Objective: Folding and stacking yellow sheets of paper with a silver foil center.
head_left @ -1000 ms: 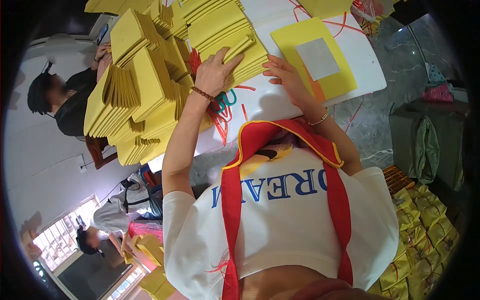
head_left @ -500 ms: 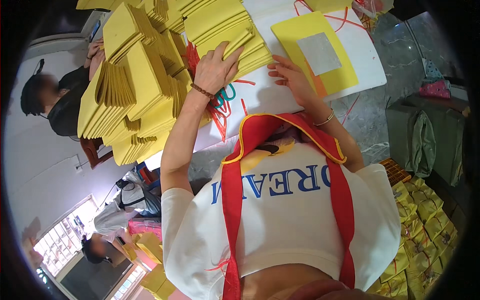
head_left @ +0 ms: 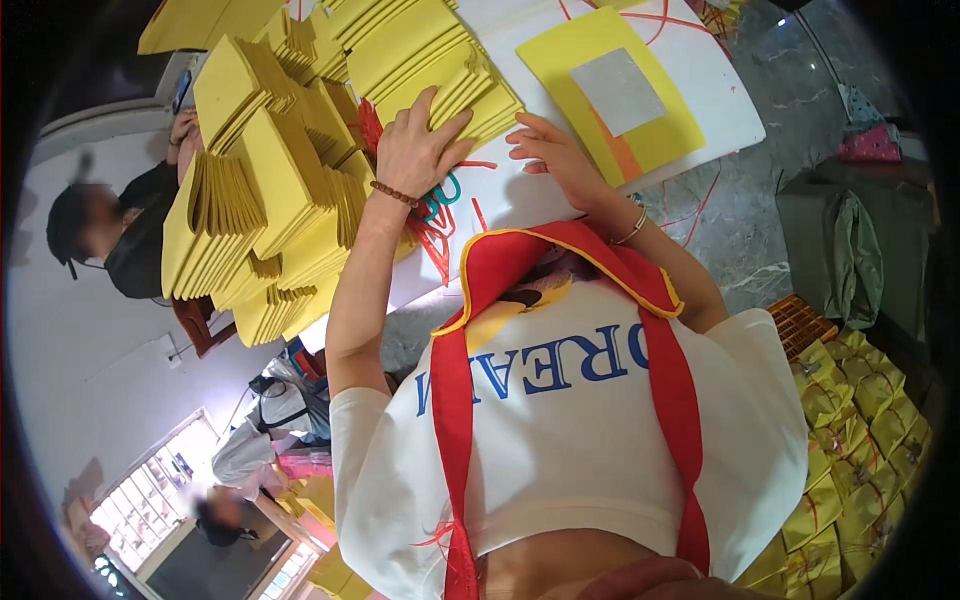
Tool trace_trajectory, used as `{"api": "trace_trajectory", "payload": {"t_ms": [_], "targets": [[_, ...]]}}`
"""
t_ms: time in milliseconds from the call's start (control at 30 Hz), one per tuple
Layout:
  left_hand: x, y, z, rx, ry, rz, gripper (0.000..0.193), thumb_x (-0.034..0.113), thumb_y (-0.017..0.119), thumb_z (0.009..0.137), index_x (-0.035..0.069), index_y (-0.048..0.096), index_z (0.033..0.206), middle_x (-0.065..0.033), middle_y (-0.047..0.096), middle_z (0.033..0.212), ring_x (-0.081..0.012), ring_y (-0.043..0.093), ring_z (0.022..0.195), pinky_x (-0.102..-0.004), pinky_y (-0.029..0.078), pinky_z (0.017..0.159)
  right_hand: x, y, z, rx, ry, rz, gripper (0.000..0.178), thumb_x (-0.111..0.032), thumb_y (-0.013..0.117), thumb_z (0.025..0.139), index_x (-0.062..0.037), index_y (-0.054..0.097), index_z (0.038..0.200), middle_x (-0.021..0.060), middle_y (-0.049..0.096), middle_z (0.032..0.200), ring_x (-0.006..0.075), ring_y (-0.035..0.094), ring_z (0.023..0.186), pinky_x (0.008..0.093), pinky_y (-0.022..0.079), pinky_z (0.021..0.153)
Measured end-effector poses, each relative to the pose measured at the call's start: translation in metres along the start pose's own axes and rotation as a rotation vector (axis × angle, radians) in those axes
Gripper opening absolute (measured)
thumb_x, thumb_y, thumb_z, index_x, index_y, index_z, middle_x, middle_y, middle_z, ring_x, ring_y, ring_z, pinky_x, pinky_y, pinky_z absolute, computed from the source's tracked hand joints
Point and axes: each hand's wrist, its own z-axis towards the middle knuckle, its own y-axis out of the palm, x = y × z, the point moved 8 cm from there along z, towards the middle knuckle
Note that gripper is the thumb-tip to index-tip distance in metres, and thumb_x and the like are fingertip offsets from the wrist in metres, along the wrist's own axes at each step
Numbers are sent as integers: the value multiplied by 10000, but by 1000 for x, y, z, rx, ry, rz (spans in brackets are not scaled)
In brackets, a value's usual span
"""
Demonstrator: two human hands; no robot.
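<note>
My left hand [head_left: 412,150], with a beaded bracelet on its wrist, rests at the near end of a row of folded yellow paper [head_left: 415,50]. Its fingers are apart, the tips on or against the lowest folds. My right hand [head_left: 560,165] hovers over the white tabletop [head_left: 700,165], fingers loosely bent and spread, nothing in them. Just right of it lies a yellow sheet [head_left: 650,150] bearing a silver square [head_left: 618,92] and an orange strip. Teal-handled scissors [head_left: 442,198] and red ties [head_left: 432,245] lie by my left wrist, the scissors partly hidden.
Tall stacks of folded yellow paper [head_left: 290,190] crowd the table's left side, with a person [head_left: 140,240] behind them. Another person [head_left: 225,515] is at the lower left. Tied yellow bundles [head_left: 850,450] and an orange crate [head_left: 800,325] sit at the lower right, near a grey-green covered box [head_left: 900,250].
My left hand has drawn back slightly from the raised fold at the row's near end. My right hand stays beside the row, fingers still apart. The whole view has shifted a little.
</note>
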Motion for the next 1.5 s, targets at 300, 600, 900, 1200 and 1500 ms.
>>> {"api": "trace_trajectory", "payload": {"t_ms": [300, 600, 900, 1200, 1500], "targets": [[1, 6, -2, -11, 36, 89, 438, 350, 698, 679, 262, 607, 1098, -125, 461, 1216, -276, 540, 845, -371, 466, 652, -8, 10, -1, -65, -30, -32, 539, -288, 501, 905, -85, 308, 1365, 52, 557, 1130, 140, 558, 969, 264, 412, 786], [-1, 8, -3, -7, 58, 145, 373, 311, 667, 738, 270, 608, 1104, -131, 461, 1219, -270, 536, 858, -371, 467, 676, 0, 12, 1, -89, -33, -1, 539, -282, 507, 904, -117, 298, 1372, 44, 557, 1132, 135, 563, 973, 267, 414, 770], [-9, 7, -1, -55, -21, 83, 423, 160, 641, 771, 274, 568, 1172, -176, 447, 1234, -325, 568, 958, -375, 516, 741, 0, 10, -2, -78, 8, -44, 504, -290, 518, 888, -103, 371, 1333, 51, 548, 1139, 133, 557, 961, 266, 404, 776], [-3, 1, 1, 4, 55, 91, 500, 73, 602, 719, 321, 585, 1154, -194, 387, 1301, -273, 578, 735, -362, 509, 655, 19, 18, -7, -116, 114, 25, 572, -285, 527, 875, -30, 325, 1346, 44, 564, 1111, 129, 550, 946, 273, 416, 769], [4, 1, -1, 19, 32, 127, 495, 424, 718, 669, 263, 611, 1125, -177, 415, 1263, -285, 547, 807, -378, 469, 666, 9, 27, -9, -127, 107, 63, 747, -281, 544, 863, -39, 107, 1418, 64, 539, 1141, 139, 532, 964, 284, 425, 771]]}}
